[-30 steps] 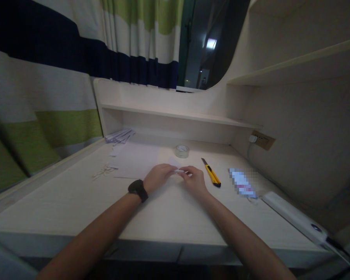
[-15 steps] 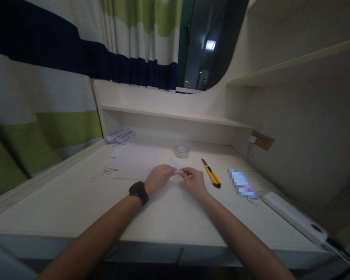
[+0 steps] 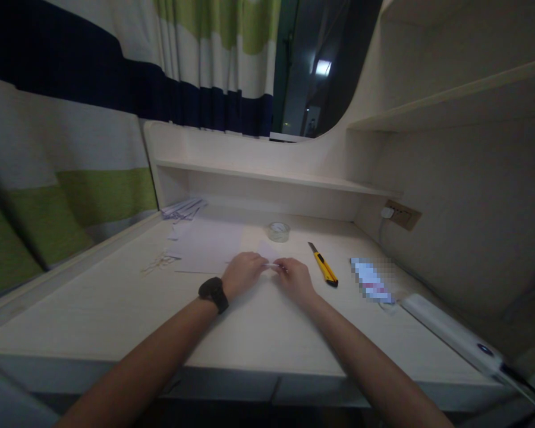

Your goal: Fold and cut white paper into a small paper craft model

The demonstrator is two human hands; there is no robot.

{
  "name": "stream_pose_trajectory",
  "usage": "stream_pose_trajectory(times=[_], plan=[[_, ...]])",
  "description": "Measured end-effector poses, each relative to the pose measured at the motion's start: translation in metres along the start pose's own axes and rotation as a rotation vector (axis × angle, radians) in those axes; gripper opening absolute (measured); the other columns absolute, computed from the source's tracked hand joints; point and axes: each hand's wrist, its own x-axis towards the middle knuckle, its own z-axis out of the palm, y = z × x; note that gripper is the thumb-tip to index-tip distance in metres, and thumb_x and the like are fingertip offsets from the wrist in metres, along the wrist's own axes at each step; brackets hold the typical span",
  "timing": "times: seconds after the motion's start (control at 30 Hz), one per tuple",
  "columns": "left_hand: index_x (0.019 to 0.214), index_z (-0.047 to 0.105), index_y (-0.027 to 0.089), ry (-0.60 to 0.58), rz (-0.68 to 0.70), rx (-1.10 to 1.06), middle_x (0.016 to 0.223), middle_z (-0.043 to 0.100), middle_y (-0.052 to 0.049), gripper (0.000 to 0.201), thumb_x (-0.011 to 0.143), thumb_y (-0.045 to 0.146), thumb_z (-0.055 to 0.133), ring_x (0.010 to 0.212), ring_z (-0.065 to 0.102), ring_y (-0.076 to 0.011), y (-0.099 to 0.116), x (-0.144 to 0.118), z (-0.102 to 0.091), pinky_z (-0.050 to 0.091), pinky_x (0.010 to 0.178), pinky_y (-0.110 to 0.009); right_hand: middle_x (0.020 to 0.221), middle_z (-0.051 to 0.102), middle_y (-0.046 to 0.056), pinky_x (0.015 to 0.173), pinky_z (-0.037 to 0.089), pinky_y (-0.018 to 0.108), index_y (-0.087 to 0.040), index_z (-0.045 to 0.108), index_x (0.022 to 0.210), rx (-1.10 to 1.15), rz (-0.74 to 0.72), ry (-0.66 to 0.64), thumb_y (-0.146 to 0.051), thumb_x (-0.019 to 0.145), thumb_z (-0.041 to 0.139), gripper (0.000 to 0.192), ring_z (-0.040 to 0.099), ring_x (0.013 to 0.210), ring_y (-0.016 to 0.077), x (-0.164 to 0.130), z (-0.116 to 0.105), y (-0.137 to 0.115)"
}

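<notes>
My left hand [image 3: 242,272], with a black watch on its wrist, and my right hand [image 3: 295,277] meet over the middle of the pale desk [image 3: 116,309]. Between their fingertips they pinch a small white paper piece [image 3: 274,265], held just above the desktop. A larger sheet of white paper [image 3: 209,245] lies flat behind the left hand. A yellow utility knife [image 3: 323,270] lies just right of the right hand, blade pointing away. A clear tape roll [image 3: 279,231] stands behind both hands.
Paper scraps [image 3: 158,262] and a stack of strips [image 3: 182,208] lie at the back left. A blurred packet [image 3: 371,280] and a white power strip [image 3: 450,333] lie at the right. A low shelf [image 3: 267,175] runs along the back; a striped curtain [image 3: 62,148] hangs left.
The hands have shifted very slightly closer together on the paper piece; the rest of the desk is unchanged.
</notes>
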Motion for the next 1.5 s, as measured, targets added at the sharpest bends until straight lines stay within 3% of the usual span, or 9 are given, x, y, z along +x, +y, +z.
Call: stream_pose_trajectory(times=[0.17,0.47,0.67,0.93,1.3,1.5], plan=[[0.091,0.066,0.017,-0.041,0.041,0.127,0.078,0.064,-0.007,0.024,0.091,0.03,0.046,0.078,0.057,-0.0205,0.005,0.0,-0.003,0.038,0.069,-0.031,0.094,0.068,0.008,0.081,0.04,0.026,-0.018,0.065,0.095,-0.153,-0.056,-0.09,-0.025,0.087,0.048,0.02,0.058,0.092,0.0187,-0.001,-0.004,-0.005],[0.079,0.063,0.013,-0.171,0.128,0.246,0.077,0.065,-0.009,0.011,0.084,0.014,0.052,0.078,0.057,-0.0218,0.019,0.001,0.003,0.036,0.071,-0.035,0.079,0.067,0.012,0.072,0.039,0.029,-0.014,0.067,0.078,-0.416,-0.103,-0.24,-0.014,0.077,0.05,0.017,0.058,0.082,0.0226,-0.005,-0.001,-0.018],[0.081,0.062,0.013,-0.204,0.12,0.24,0.079,0.066,-0.01,0.011,0.083,0.012,0.051,0.077,0.059,-0.022,0.023,0.001,0.004,0.039,0.069,-0.034,0.082,0.068,0.012,0.074,0.039,0.029,-0.014,0.067,0.078,-0.385,-0.096,-0.238,-0.012,0.075,0.05,0.018,0.058,0.082,0.022,-0.005,0.0,-0.017],[0.079,0.063,0.014,-0.183,0.103,0.176,0.078,0.066,-0.009,0.012,0.081,0.012,0.051,0.077,0.059,-0.0216,0.023,0.0,0.001,0.039,0.07,-0.034,0.087,0.068,0.011,0.088,0.035,0.029,-0.014,0.069,0.08,-0.28,-0.129,-0.192,-0.012,0.072,0.052,0.019,0.054,0.098,0.0222,-0.005,0.0,-0.016],[0.076,0.064,0.013,-0.211,0.096,0.182,0.077,0.067,-0.01,0.016,0.08,0.009,0.049,0.074,0.06,-0.0223,0.027,0.001,-0.003,0.041,0.068,-0.034,0.087,0.068,0.014,0.086,0.033,0.034,-0.014,0.069,0.077,-0.363,-0.17,-0.235,-0.017,0.073,0.054,0.016,0.055,0.096,0.0238,-0.004,-0.002,-0.019],[0.079,0.064,0.013,-0.202,0.064,0.169,0.079,0.067,-0.011,0.017,0.08,0.009,0.048,0.077,0.06,-0.0231,0.025,0.003,-0.009,0.041,0.069,-0.035,0.085,0.068,0.011,0.086,0.033,0.033,-0.015,0.067,0.078,-0.341,-0.165,-0.182,-0.019,0.079,0.052,0.016,0.05,0.102,0.0232,-0.003,-0.003,-0.017]])
